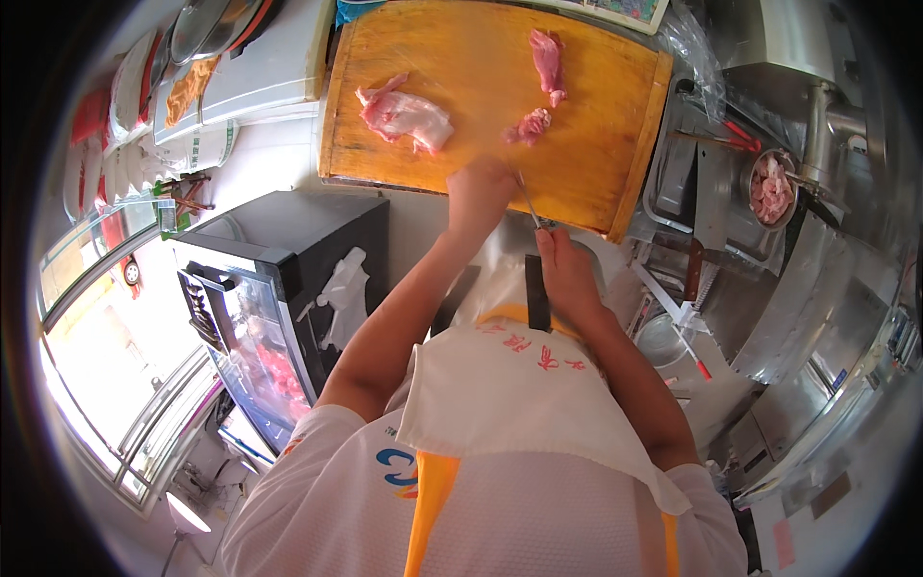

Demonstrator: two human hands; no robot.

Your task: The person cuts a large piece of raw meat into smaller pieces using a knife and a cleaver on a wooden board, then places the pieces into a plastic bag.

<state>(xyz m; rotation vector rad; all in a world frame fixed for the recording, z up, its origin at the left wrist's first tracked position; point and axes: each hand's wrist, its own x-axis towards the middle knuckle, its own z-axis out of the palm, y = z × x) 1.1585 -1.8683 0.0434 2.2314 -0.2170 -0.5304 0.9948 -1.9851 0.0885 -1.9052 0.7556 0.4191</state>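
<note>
My right hand (567,269) is closed on the handle of a slim knife (526,200), whose blade angles up toward my left hand (481,192). My left hand is closed at the near edge of the wooden cutting board (625,87), by the blade's upper end; what its fingers hold is hidden. On the board lie a large pale piece of raw meat (409,120) at the left, a long pink piece (546,62) at the back right, and a smaller piece (529,125) nearer my hands.
Right of the board are a steel bowl of meat (772,188), metal trays (673,163), a wooden-handled cleaver (693,269) and steel machinery (817,106). A dark glass-fronted cabinet (279,240) stands left below the board, beside a bright window (87,385).
</note>
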